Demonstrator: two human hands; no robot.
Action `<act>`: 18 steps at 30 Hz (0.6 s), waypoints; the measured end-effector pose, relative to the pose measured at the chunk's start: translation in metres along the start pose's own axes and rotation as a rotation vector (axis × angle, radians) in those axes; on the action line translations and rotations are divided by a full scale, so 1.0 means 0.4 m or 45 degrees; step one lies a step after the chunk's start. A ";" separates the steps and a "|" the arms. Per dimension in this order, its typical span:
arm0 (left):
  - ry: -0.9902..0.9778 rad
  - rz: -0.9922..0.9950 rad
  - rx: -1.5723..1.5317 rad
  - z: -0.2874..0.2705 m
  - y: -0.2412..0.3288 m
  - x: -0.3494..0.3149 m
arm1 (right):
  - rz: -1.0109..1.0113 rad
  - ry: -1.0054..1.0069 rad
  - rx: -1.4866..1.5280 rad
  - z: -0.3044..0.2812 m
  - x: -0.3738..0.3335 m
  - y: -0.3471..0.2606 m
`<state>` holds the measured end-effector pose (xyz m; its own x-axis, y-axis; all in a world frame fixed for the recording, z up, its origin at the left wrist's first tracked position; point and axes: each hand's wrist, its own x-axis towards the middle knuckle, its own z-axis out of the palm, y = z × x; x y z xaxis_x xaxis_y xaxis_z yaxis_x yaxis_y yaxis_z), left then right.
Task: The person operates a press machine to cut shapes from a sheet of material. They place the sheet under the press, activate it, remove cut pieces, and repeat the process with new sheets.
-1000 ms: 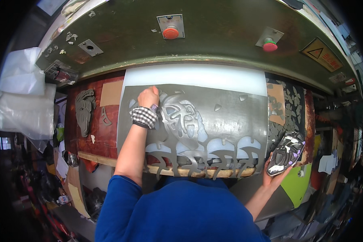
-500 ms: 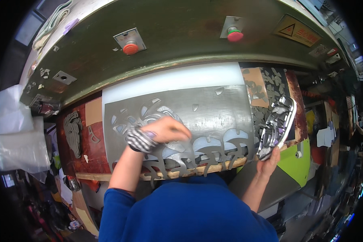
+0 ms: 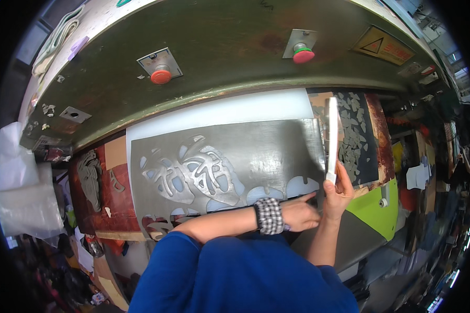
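Observation:
My right hand (image 3: 336, 194) grips the lower end of a shoe-shaped metal cutting die (image 3: 332, 133), held upright and seen edge-on, its pale side a narrow strip. Close by on the left is my left hand (image 3: 300, 216), index finger stretched toward my right wrist, the other fingers blurred. My left forearm, with a checked wristband (image 3: 269, 216), crosses the front edge of a grey sheet (image 3: 261, 151). Openwork shoe-upper shapes (image 3: 210, 169) are cut in the sheet's left part. Scalloped cut-outs run along its near edge, and thin scrap strips (image 3: 155, 225) stick out at the front left.
A green machine beam (image 3: 224, 47) spans the far side, bearing a red button (image 3: 161, 76) and a green-collared red button (image 3: 303, 55). White board (image 3: 219, 108) lies under the sheet. Stacked grey pieces (image 3: 90, 182) sit left; small scraps (image 3: 353, 133) lie right, beyond a lime-green panel (image 3: 379, 211).
My left hand has swept from over the cut shapes to the near right, beside my right hand. The cutting die has turned from its open face to edge-on and moved left.

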<state>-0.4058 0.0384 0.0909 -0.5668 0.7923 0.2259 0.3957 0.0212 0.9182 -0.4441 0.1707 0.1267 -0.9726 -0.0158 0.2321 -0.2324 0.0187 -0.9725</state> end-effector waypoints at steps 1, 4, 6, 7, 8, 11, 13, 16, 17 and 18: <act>0.091 -0.045 -0.098 -0.006 0.021 -0.028 | -0.076 -0.063 -0.207 0.009 0.010 -0.008; 0.413 -0.340 -0.489 -0.087 0.043 -0.175 | -0.287 -0.291 -0.563 0.043 0.058 -0.019; 0.747 -0.427 -0.319 -0.140 0.053 -0.297 | -0.476 -0.526 -0.790 0.074 0.102 -0.011; 0.920 -0.512 -0.160 -0.158 0.060 -0.360 | -0.526 -0.604 -0.847 0.094 0.120 -0.002; 1.062 -0.673 -0.177 -0.165 0.072 -0.423 | -0.556 -0.717 -0.836 0.116 0.146 0.011; 1.482 -0.929 -0.013 -0.158 0.106 -0.615 | -0.484 -0.997 -1.001 0.172 0.193 0.049; 1.749 -1.068 0.481 -0.129 0.123 -0.729 | -0.404 -1.091 -1.091 0.193 0.221 0.073; 1.836 -1.315 1.245 -0.073 0.137 -0.868 | -0.379 -1.011 -1.118 0.189 0.222 0.102; 1.853 -1.460 1.271 -0.054 0.127 -0.895 | -0.373 -0.928 -1.169 0.184 0.216 0.111; 1.935 -1.559 1.311 -0.037 0.116 -0.914 | -0.278 -0.764 -1.093 0.180 0.205 0.121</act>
<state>-0.1909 -0.2593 0.0558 -0.5326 -0.7839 0.3191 -0.6483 0.6202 0.4416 -0.5344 0.0983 0.0970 -0.7987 -0.5890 0.1231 -0.5585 0.6494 -0.5162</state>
